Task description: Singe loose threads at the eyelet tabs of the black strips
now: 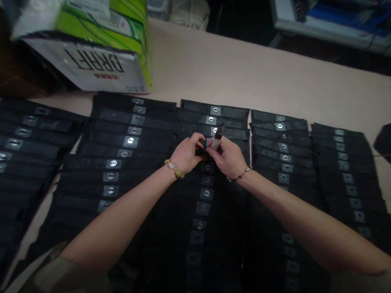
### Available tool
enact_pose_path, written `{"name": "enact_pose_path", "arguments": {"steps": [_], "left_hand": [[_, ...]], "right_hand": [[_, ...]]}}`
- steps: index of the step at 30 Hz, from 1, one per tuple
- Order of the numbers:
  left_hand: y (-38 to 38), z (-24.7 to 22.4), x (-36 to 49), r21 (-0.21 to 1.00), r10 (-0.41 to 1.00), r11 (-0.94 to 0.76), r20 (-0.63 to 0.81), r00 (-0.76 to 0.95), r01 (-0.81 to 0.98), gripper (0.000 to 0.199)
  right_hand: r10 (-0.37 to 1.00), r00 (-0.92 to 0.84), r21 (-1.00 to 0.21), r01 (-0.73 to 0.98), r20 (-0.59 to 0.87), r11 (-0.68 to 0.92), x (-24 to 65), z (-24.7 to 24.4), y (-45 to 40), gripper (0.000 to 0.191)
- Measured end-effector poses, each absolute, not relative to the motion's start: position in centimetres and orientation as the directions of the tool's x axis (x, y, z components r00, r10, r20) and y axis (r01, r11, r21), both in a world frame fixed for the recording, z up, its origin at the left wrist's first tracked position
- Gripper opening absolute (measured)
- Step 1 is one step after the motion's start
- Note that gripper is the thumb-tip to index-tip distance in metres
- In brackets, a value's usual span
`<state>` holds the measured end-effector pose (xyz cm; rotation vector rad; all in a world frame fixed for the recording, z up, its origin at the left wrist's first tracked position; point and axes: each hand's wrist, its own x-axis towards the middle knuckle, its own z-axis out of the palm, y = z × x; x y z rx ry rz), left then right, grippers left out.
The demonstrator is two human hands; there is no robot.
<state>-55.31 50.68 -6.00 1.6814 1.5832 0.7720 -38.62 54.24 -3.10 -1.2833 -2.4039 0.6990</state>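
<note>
Rows of overlapping black fabric-like pieces, each with a small clear patch bearing a pale round mark, lie on a light table. Over the middle row, my left hand is closed, thumb and fingers pinching the edge of one black piece. Just beside it, my right hand grips a small tool with a light grey body and a dark upper end; its exact kind is not clear. The right fingertips also meet the same black edge. What lies between the fingertips is partly hidden.
A green and white carton with upside-down lettering stands at the back left of the table. Further black rows spread to both sides. A dark object sits at the right edge. Behind is another bench.
</note>
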Motion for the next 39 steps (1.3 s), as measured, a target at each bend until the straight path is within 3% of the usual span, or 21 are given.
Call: {"name": "enact_pose_path", "arguments": {"steps": [7,9,12,16,21,23,26,31,39], "left_hand": [[50.9,-7.3,-55.8,0.784,0.989,-0.147,0.103,0.108,0.603,0.029],[50.7,-7.1,-55.9,0.782,0.991,-0.137,0.103,0.091,0.608,0.035],[50.5,-6.4,-55.9,0.81,0.996,-0.085,0.047,0.08,0.581,0.042],[50.7,-6.1,-56.1,0.874,0.998,-0.006,-0.025,0.056,0.486,0.036],[51.1,-6.3,-56.7,0.931,1.0,-0.007,0.001,0.017,0.365,0.024],[50.6,-5.7,-56.7,0.914,0.996,-0.08,0.061,0.061,0.398,0.019],[49.0,-4.5,-56.1,0.789,0.962,-0.267,0.183,0.203,0.554,0.016],[46.6,-5.2,-54.6,0.616,0.963,-0.257,0.103,0.248,0.745,0.014],[46.8,-6.3,-54.7,0.619,0.973,-0.216,0.073,0.219,0.755,0.012]], "right_hand": [[0.746,-0.665,-0.259,0.729,-0.044,0.634,-40.4,-1.9,53.1,0.019],[0.765,-0.644,-0.304,0.725,0.023,0.619,-40.0,-2.4,52.9,0.017],[0.826,-0.537,-0.51,0.668,0.172,0.541,-39.1,-2.9,52.7,0.009],[0.88,-0.367,-0.693,0.549,0.303,0.468,-38.3,-3.6,52.9,0.009],[0.938,-0.229,-0.748,0.567,0.26,0.346,-37.5,-4.5,53.3,0.006],[0.96,-0.144,-0.834,0.477,0.239,0.279,-37.0,-4.2,52.7,0.008],[0.979,-0.049,-0.946,0.254,0.196,0.202,-36.5,-3.8,51.2,0.014],[0.99,-0.113,-0.982,0.155,0.087,0.104,-35.5,-5.7,49.0,0.016],[0.959,-0.235,-0.924,0.309,0.157,0.227,-35.1,-7.2,48.3,0.008]]}}
